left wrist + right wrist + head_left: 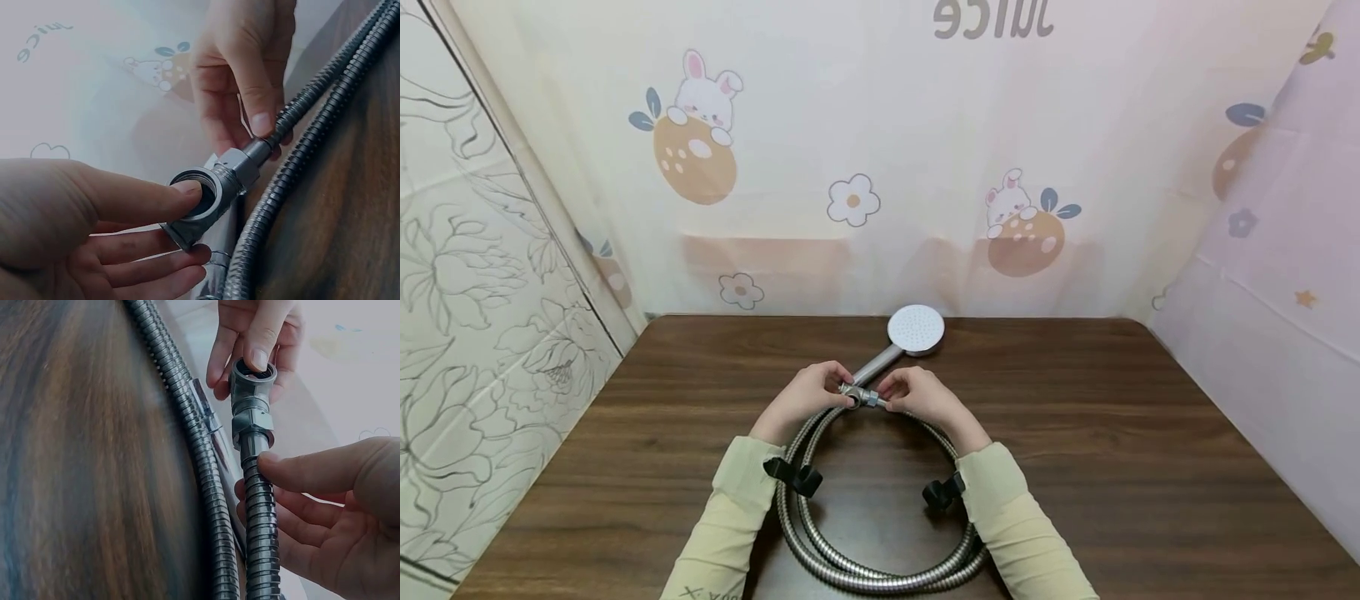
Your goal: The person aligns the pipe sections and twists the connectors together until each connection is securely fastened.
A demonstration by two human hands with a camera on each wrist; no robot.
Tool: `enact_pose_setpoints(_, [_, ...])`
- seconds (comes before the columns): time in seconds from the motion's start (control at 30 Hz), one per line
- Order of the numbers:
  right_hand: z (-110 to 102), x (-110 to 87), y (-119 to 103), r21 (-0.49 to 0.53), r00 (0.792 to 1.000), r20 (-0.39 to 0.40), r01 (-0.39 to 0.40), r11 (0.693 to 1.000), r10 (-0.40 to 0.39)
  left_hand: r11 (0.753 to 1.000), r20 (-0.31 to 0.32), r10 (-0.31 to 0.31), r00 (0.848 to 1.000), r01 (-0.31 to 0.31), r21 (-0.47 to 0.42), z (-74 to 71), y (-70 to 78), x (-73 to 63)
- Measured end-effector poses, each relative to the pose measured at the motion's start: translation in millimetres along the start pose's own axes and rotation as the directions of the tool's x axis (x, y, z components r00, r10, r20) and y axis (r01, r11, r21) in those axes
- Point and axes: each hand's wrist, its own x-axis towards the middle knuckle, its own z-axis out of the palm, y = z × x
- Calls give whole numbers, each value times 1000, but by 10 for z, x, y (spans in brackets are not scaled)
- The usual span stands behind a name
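Observation:
My left hand (805, 400) grips a chrome threaded pipe fitting (209, 200), thumb at its round opening and fingers beneath. A hex nut (252, 425) on the end of a ribbed metal shower hose (260, 531) sits against the fitting's other end. Just behind that nut, my right hand (927, 396) pinches the hose between thumb and fingers. The hose lies in loops on the table below both hands. Beyond the hands rests a shower head (916, 330) with a white round face, its silver handle (878, 364) pointing toward the fitting.
The dark wooden table (1112, 433) extends to both sides. A curtain (917, 125) printed with rabbits and fruit hangs behind its far edge. A panel with flower line drawings (490, 317) stands at the left. Black straps with camera mounts (793, 477) sit on the wrists.

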Motion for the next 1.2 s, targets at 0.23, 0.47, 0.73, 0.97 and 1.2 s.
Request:
enact_pose_setpoints(0.23, [-13,10,-10,-72,1000,10,13,997,-13,993,-1,20,1000,-19,115,21,-18,-29])
enact_pose_setpoints(0.47, [-3,13,28,-73,999,37,25,997,-22,968,53,75,996,-86,236,39,-25,-57])
enact_pose_setpoints(0.73, [31,-13,66,-116,999,26,23,993,-20,951,78,110,991,-127,282,115,-86,-49])
enact_pose_setpoints(0.97, [28,-43,44,-139,1000,-10,24,990,-26,944,46,74,996,-85,320,176,-30,-47])
enact_pose_setpoints(1.2, [42,-50,61,-148,1000,-9,16,989,-18,930,58,83,995,-98,354,203,-13,-71])
